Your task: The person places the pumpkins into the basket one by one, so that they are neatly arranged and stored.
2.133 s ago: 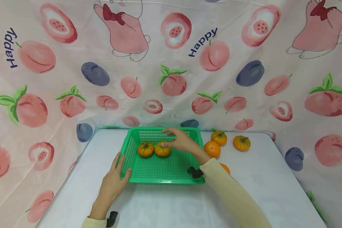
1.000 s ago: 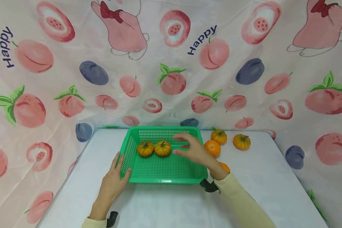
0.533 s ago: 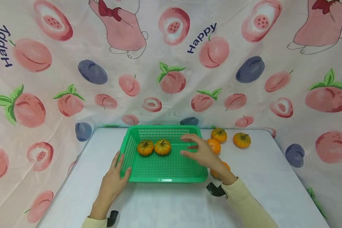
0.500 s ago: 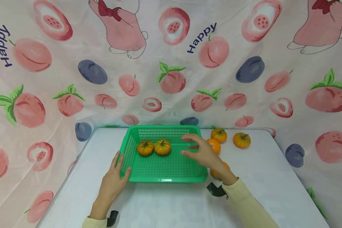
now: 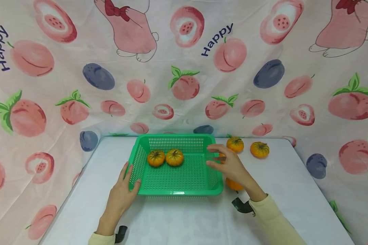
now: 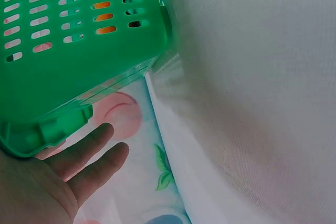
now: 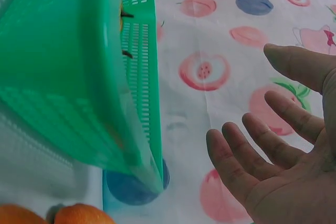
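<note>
A green plastic basket (image 5: 178, 193) stands on the table, with two small ribbed pumpkins (image 5: 156, 158) side by side inside it. At its left rim is my left hand (image 5: 120, 195), thumb by the near corner and fingers along the outer side. The left wrist view shows those fingers (image 6: 89, 163) extended beside the rim. Over the right rim hovers my right hand (image 5: 231, 166), fingers spread and holding nothing. Partly hidden beneath that hand and wrist are two orange round items, one near the basket's right side and a lower one (image 5: 234, 184) with a dark stem.
Two more small pumpkins lie at the back right, one nearer the basket (image 5: 235, 144) and one farther right (image 5: 259, 149). A fruit-print cloth (image 5: 184, 119) hangs behind the white table (image 5: 178, 221). Dark wrist-worn pieces (image 5: 243, 206) stick out at both cuffs.
My right hand has drawn back from the right-hand pumpkin in the basket and moved right, out to the basket's right rim. The left hand and both pumpkins inside have stayed put.
</note>
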